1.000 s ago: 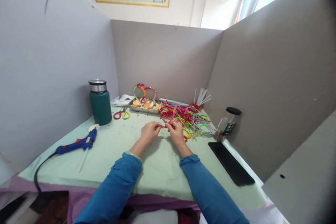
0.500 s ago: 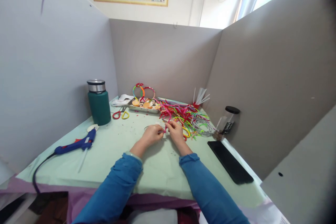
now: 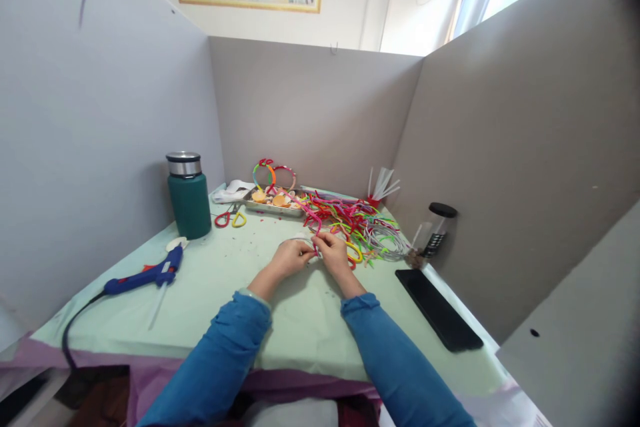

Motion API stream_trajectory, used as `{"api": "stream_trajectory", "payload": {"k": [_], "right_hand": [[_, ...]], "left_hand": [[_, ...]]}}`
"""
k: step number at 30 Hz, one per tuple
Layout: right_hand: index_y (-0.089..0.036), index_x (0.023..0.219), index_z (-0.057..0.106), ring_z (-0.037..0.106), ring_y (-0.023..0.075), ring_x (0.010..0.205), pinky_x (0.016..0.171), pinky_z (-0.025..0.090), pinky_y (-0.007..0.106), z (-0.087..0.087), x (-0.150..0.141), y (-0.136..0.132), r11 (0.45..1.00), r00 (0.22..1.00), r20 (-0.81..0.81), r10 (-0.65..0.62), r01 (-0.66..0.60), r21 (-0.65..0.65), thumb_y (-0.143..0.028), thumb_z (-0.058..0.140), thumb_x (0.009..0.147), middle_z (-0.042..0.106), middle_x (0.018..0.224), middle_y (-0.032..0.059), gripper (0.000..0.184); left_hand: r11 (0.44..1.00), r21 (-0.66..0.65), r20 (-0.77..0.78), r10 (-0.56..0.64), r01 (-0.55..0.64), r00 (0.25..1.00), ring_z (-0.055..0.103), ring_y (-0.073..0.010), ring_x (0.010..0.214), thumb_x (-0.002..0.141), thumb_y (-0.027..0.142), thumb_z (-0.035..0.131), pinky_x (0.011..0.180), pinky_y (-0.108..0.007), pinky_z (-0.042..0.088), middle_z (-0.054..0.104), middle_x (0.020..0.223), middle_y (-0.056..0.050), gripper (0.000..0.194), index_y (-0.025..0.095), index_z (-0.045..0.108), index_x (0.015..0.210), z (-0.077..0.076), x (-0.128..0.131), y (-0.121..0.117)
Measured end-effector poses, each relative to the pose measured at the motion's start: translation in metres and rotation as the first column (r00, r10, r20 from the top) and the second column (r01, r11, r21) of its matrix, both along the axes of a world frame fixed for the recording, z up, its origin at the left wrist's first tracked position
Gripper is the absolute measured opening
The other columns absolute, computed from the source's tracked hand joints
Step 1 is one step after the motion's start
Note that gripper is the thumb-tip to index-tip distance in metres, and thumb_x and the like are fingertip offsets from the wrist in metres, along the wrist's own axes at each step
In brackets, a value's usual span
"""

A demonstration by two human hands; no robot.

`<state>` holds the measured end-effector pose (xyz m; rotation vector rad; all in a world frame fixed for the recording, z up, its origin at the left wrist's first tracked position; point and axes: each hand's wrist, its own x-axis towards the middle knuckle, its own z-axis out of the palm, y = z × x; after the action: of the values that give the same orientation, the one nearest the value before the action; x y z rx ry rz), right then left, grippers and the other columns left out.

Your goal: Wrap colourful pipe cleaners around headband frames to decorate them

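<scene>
My left hand is closed in a pinch on a thin greyish hoop, only part of which shows above the fingers. Right beside it, my right hand pinches a fuzzy pink pipe cleaner. The pipe cleaner's free end curves up and away toward the tray, while its lower end meets the hoop between both sets of fingertips. How far it is wound there is hidden by the fingers. Just past my right hand lies a heap of colourful pipe cleaners.
A metal tray holds small pieces, with two colourful rings standing at it. Scissors, a green bottle and a blue glue gun lie or stand left. At right are a black phone-like slab and a clear jar. Grey partitions surround the table.
The pink pipe cleaner's free end has swung up and left, toward the tray. More of the hoop's arc shows above my left hand. Both hands stay nearly in place.
</scene>
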<state>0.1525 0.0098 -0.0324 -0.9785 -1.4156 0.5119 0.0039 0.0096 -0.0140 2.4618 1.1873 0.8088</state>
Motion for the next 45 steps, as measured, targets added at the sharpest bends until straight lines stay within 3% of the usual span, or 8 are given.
{"api": "stream_trajectory", "payload": {"k": [2,8,14,23,28,34,39,45], "right_hand": [[-0.018,0.068,0.064,0.052,0.0154,0.061,0.058,0.040,0.026,0.001,-0.001,-0.001,1.000,1.000,-0.015,0.020,-0.020,-0.001,-0.039,0.061,0.072,0.061,0.064,0.0009,0.022],[-0.018,0.067,0.066,0.052,0.0150,0.060,0.058,0.041,0.026,0.004,-0.002,-0.004,0.999,0.997,-0.061,0.043,-0.044,-0.017,-0.037,0.062,0.071,0.061,0.063,0.0005,0.020],[-0.018,0.068,0.067,0.056,0.0170,0.067,0.064,0.043,0.028,0.005,-0.001,-0.005,0.997,0.997,-0.026,0.071,-0.071,-0.007,-0.036,0.064,0.070,0.064,0.068,0.0020,0.018],[-0.019,0.080,0.067,0.057,0.0171,0.071,0.064,0.044,0.027,0.008,0.000,-0.006,0.987,0.988,-0.003,0.157,-0.157,-0.044,-0.033,0.060,0.074,0.065,0.076,0.0029,0.017],[-0.020,0.079,0.067,0.057,0.0183,0.081,0.070,0.044,0.028,0.007,0.007,-0.003,0.988,0.980,0.129,0.150,-0.155,0.026,-0.029,0.056,0.079,0.064,0.084,0.0044,0.014],[-0.021,0.087,0.067,0.056,0.0177,0.084,0.073,0.043,0.029,0.006,0.009,-0.004,0.982,0.964,0.213,0.156,-0.175,0.073,-0.025,0.058,0.078,0.063,0.092,0.0042,0.012],[-0.020,0.081,0.066,0.055,0.0181,0.085,0.075,0.042,0.029,0.006,0.009,-0.004,0.981,0.967,0.215,0.139,-0.164,0.100,-0.027,0.059,0.079,0.063,0.087,0.0043,0.009],[-0.020,0.077,0.064,0.055,0.0182,0.084,0.078,0.041,0.031,0.007,0.007,-0.005,0.984,0.975,0.200,0.091,-0.119,0.133,-0.027,0.058,0.080,0.062,0.084,0.0040,0.009]], "left_hand": [[0.997,-0.081,0.039,0.015,-0.011,0.999,0.054,-0.0122,0.060,0.079,0.030,0.050,0.057,-0.020,0.036,0.068,0.066,-0.002,0.024,0.019,0.072,0.077,-0.003,0.000,0.002],[0.948,-0.318,0.197,0.042,0.023,0.980,0.043,-0.0091,0.043,0.074,0.030,0.052,0.046,-0.019,0.031,0.063,0.055,0.001,0.038,0.018,0.066,0.108,-0.006,0.000,0.005],[0.897,-0.428,0.309,0.030,0.110,0.951,0.033,-0.0067,0.037,0.072,0.035,0.054,0.040,-0.019,0.025,0.061,0.053,0.000,0.037,0.013,0.067,0.098,-0.001,-0.001,0.002],[0.909,-0.409,0.327,0.065,0.079,0.943,0.038,-0.0071,0.039,0.071,0.041,0.057,0.040,-0.019,0.025,0.062,0.056,-0.002,0.033,0.013,0.065,0.087,-0.005,-0.001,0.007],[0.904,-0.422,0.405,0.130,0.059,0.905,0.035,-0.0063,0.039,0.072,0.045,0.057,0.041,-0.019,0.026,0.059,0.054,0.000,0.033,0.014,0.060,0.085,-0.005,-0.003,0.012],[0.884,-0.447,0.481,0.111,0.134,0.870,0.039,-0.0062,0.042,0.070,0.045,0.059,0.042,-0.019,0.027,0.056,0.059,0.001,0.032,0.014,0.058,0.079,0.004,-0.007,0.009],[0.898,-0.426,0.478,0.119,0.111,0.870,0.038,-0.0059,0.040,0.073,0.051,0.054,0.041,-0.020,0.027,0.052,0.053,0.001,0.038,0.014,0.056,0.066,0.007,-0.006,0.005],[0.891,-0.450,0.524,0.204,0.065,0.827,0.038,-0.0052,0.037,0.073,0.046,0.053,0.039,-0.021,0.026,0.056,0.057,0.001,0.032,0.014,0.052,0.066,0.007,-0.001,0.004]]}}
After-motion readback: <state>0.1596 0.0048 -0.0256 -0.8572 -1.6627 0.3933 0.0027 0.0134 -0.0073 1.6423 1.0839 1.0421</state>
